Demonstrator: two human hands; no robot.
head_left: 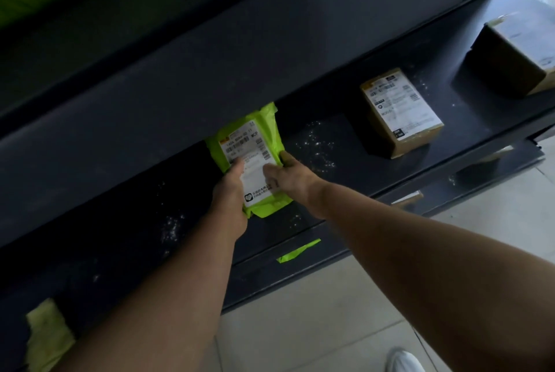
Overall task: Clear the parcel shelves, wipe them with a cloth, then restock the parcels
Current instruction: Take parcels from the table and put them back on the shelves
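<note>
A lime-green mailer bag [255, 143] with a white shipping label lies on the dark middle shelf [324, 143], its far end tucked under the shelf above. My left hand [229, 191] grips its near left edge, thumb on the label. My right hand [285, 175] holds its right side, fingers curled over the edge. A brown cardboard box [401, 113] with a white label stands further right on the same shelf. A bigger brown box [516, 56] sits at the far right.
White specks dot the dark shelf surface. A yellow-green cloth or bag [48, 338] lies at the lower left. A green bag's edge [298, 251] and a box corner [410, 199] peek from the lower shelf. Pale floor tiles [315, 326] lie below, with a white shoe [405, 361].
</note>
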